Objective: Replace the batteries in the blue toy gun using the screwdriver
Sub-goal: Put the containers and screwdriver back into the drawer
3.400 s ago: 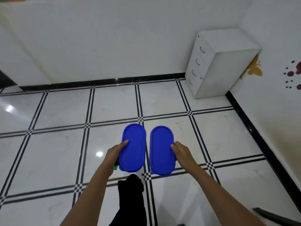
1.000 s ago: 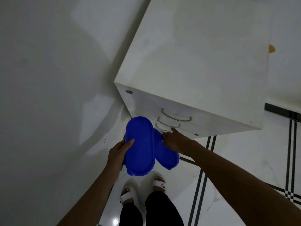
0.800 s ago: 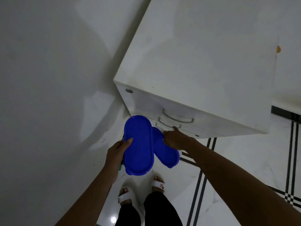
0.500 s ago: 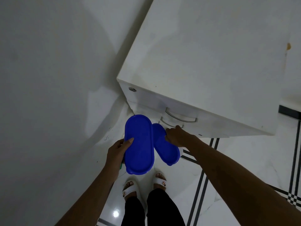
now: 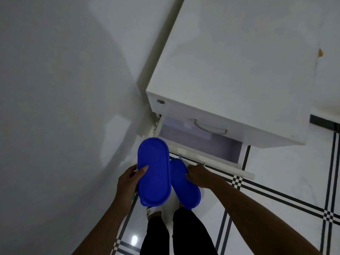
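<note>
I hold two oval containers with blue lids in front of a white drawer cabinet (image 5: 239,61). My left hand (image 5: 128,181) grips the left blue container (image 5: 153,172), thumb on its lid. My right hand (image 5: 200,175) holds the lower right blue container (image 5: 185,188) at its edge, with the fingers against the front of the open drawer (image 5: 220,167). The drawer's inside looks bare where it shows. What the containers hold is hidden. No toy gun, screwdriver or batteries are visible.
A white wall (image 5: 64,89) stands close on the left of the cabinet. The drawer above, with its metal handle (image 5: 209,127), is closed. My legs and sandalled feet (image 5: 153,210) are directly below the containers, on white floor tiles (image 5: 285,181) with black lines.
I walked across the room to the cabinet with both containers. In the last second my right hand pulled the second drawer out toward me; it was closed before.
</note>
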Action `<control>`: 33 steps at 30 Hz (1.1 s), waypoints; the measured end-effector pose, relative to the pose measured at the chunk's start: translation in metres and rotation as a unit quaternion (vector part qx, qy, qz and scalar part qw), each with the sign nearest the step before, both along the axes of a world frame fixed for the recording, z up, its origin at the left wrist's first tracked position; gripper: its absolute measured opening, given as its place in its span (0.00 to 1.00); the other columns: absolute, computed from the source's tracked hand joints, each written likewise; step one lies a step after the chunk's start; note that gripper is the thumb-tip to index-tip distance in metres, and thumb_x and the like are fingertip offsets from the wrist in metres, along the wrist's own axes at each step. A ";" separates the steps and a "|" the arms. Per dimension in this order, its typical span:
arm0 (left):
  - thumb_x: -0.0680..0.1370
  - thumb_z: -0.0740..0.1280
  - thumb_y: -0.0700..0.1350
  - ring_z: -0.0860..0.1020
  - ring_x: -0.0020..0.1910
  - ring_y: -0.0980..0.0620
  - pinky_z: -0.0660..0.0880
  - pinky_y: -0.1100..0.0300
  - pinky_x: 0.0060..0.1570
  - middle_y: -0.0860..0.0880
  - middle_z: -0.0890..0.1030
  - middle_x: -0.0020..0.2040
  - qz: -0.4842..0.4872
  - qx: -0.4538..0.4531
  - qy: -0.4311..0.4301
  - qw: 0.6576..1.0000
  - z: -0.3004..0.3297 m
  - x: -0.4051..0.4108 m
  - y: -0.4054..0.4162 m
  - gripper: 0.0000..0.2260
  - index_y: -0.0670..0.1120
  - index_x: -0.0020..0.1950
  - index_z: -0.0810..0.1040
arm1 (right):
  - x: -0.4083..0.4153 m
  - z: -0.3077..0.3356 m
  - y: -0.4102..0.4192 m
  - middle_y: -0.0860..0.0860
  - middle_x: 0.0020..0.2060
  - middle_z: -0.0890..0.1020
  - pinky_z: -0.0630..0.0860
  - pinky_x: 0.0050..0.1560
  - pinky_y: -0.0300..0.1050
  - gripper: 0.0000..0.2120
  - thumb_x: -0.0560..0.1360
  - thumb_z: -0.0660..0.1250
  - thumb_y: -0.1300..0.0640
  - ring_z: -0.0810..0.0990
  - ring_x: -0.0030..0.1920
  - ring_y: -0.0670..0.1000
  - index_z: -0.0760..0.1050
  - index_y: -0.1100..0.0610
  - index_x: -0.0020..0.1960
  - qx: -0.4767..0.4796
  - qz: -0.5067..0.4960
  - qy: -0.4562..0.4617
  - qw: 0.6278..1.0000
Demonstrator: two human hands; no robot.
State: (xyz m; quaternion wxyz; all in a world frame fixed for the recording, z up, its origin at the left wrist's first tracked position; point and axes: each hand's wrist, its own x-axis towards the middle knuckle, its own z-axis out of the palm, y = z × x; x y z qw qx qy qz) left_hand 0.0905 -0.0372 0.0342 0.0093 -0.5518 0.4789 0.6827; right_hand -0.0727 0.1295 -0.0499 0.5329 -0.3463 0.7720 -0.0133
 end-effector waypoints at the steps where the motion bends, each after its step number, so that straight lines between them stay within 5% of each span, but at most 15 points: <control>1: 0.75 0.68 0.43 0.79 0.45 0.51 0.78 0.64 0.35 0.50 0.81 0.47 -0.011 -0.001 -0.003 1.000 0.000 0.005 0.000 0.04 0.48 0.49 0.77 | 0.006 0.003 0.001 0.60 0.48 0.81 0.68 0.38 0.37 0.16 0.81 0.52 0.56 0.75 0.41 0.52 0.73 0.66 0.55 0.005 -0.001 -0.007 1.000; 8: 0.75 0.69 0.47 0.79 0.46 0.52 0.77 0.64 0.34 0.51 0.80 0.49 -0.074 0.015 -0.038 0.996 0.030 0.027 0.003 0.14 0.47 0.59 0.75 | 0.053 0.053 0.018 0.60 0.48 0.77 0.70 0.41 0.41 0.16 0.82 0.51 0.53 0.73 0.43 0.52 0.70 0.64 0.55 0.017 -0.018 -0.075 0.997; 15: 0.63 0.73 0.56 0.79 0.47 0.49 0.77 0.58 0.38 0.48 0.81 0.50 -0.133 0.036 -0.068 0.988 0.060 0.005 -0.001 0.26 0.46 0.57 0.76 | 0.032 0.119 0.051 0.53 0.36 0.73 0.70 0.33 0.33 0.13 0.82 0.53 0.57 0.73 0.34 0.48 0.68 0.61 0.42 -0.012 -0.218 -0.158 0.963; 19: 0.73 0.71 0.50 0.80 0.44 0.49 0.77 0.59 0.34 0.45 0.81 0.50 -0.144 0.042 -0.072 0.986 0.050 -0.016 0.002 0.17 0.43 0.58 0.77 | 0.002 0.125 0.071 0.51 0.33 0.74 0.72 0.30 0.32 0.14 0.82 0.53 0.59 0.74 0.31 0.46 0.69 0.57 0.38 -0.036 -0.355 -0.115 0.927; 24: 0.70 0.73 0.53 0.79 0.50 0.44 0.77 0.47 0.53 0.46 0.80 0.47 -0.171 0.045 -0.085 0.981 0.025 -0.045 0.011 0.13 0.47 0.47 0.77 | -0.039 0.079 0.078 0.53 0.30 0.74 0.73 0.26 0.34 0.14 0.81 0.52 0.60 0.74 0.28 0.48 0.68 0.57 0.38 -0.023 -0.427 -0.011 0.904; 33: 0.75 0.69 0.51 0.78 0.44 0.46 0.77 0.45 0.55 0.49 0.79 0.41 -0.188 0.008 -0.107 0.976 -0.014 -0.067 0.016 0.07 0.50 0.41 0.74 | -0.076 0.012 0.073 0.55 0.35 0.77 0.77 0.47 0.50 0.13 0.82 0.53 0.57 0.79 0.41 0.57 0.72 0.64 0.53 0.045 -0.395 0.040 0.917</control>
